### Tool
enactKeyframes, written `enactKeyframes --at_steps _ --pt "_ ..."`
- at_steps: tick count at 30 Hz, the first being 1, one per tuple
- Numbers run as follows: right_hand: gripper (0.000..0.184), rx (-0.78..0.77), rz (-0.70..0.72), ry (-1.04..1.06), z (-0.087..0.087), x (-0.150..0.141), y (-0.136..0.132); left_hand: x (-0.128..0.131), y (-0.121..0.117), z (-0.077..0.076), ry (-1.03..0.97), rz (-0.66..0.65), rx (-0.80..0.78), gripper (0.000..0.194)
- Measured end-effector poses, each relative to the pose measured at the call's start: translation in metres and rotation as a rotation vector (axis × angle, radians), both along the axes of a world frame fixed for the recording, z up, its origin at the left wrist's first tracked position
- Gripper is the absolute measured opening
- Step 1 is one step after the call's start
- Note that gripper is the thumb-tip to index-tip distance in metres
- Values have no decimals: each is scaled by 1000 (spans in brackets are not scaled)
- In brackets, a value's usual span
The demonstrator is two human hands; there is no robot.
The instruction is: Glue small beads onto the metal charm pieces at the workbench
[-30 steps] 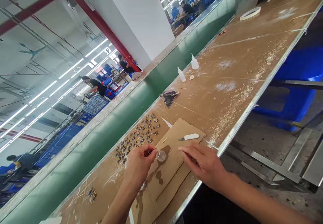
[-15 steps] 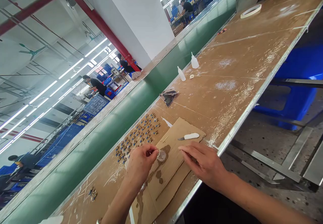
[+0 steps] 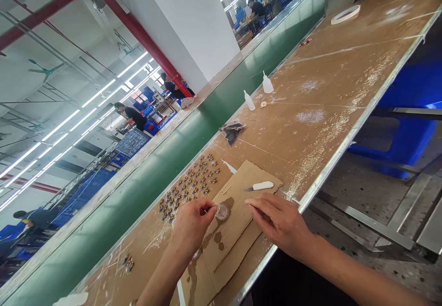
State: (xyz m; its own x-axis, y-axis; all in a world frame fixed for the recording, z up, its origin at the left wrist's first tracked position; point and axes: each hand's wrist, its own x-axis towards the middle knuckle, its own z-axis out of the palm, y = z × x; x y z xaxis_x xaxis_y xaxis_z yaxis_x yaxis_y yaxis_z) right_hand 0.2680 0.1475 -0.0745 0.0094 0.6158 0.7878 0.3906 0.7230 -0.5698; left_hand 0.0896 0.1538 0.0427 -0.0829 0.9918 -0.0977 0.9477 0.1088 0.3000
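My left hand is closed in a pinch beside a small clear round dish; what its fingertips hold, if anything, I cannot make out. To the right, my right hand hovers over the cardboard sheet, thumb and forefinger pressed together on something too small to see. Dark wet stains mark the cardboard around the dish. A white-handled knife lies on it above my right hand. Rows of small gold and blue parts cover the table beyond my left hand.
Two white squeeze bottles stand farther up the table, past a dark scrap. A tape roll lies at the far end. More small parts sit at lower left. A green conveyor belt runs alongside; people work beyond.
Both hands keep their places and their pinched fingers. Only the view has shifted very slightly.
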Motion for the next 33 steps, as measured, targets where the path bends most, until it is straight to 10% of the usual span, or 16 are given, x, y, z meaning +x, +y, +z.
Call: enactKeyframes --at_steps 13,23,33 --pt "14 46 1 -3 1 2 1 -40 -60 28 -362 274 129 25" --pt "21 4 -98 -130 0 6 -6 -114 -154 -8 -629 727 263 30" --pt "34 -86 -151 -194 -4 4 -6 -126 -184 -31 -645 878 265 33"
